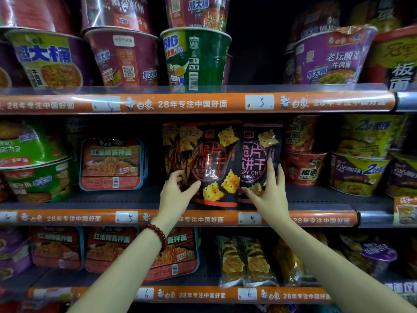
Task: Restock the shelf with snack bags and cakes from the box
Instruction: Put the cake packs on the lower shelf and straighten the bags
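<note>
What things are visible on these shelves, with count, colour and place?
cracker bags: at least three, black, middle shelf centre, standing upright
noodle cups: many, purple, green, red, top shelf and both ends of the middle shelf
noodle trays: several, red, middle shelf left and bottom shelf left
cake packs: several, orange in clear wrap, bottom shelf right
bead bracelet: one, dark red, left wrist
left hand: grips the front bag
right hand: fingers spread on the pink-printed bag

The front cracker bag [211,163] was black with yellow crackers and a red circle; the bag beside it [262,159] was black with pink trim. Orange strips [196,102] with white lettering edged the shelves, and a dark red bead bracelet [158,234] circled the left wrist.
</note>
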A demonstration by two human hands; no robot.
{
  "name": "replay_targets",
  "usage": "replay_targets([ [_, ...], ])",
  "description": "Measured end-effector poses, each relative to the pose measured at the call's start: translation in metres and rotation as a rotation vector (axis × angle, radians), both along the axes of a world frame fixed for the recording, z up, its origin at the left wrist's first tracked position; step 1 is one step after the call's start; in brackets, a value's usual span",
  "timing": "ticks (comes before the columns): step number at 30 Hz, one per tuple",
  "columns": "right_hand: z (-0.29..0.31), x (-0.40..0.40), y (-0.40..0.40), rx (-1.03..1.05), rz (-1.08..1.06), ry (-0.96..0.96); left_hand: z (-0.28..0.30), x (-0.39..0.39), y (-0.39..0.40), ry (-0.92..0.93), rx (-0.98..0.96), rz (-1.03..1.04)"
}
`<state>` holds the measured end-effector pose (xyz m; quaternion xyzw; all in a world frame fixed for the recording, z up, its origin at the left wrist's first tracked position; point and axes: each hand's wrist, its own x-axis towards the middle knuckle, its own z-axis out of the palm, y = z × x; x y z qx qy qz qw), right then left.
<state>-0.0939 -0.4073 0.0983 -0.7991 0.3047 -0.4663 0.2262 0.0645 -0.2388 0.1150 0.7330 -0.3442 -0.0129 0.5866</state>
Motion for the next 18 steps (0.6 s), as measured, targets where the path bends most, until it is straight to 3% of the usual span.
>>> replay_targets([
  [6,-0.002,0.0,-0.002,0.009,0.01,-0.006,0.017,0.012,-0.014,0.137,0.015,-0.015],
  [11,-0.002,0.0,-0.002,0.011,0.007,0.005,0.018,0.025,-0.014,0.393,-0.105,-0.189],
  [18,-0.001,0.0,0.001,0.01,-0.002,0.006,0.02,0.044,0.006,0.335,-0.179,-0.136],
])
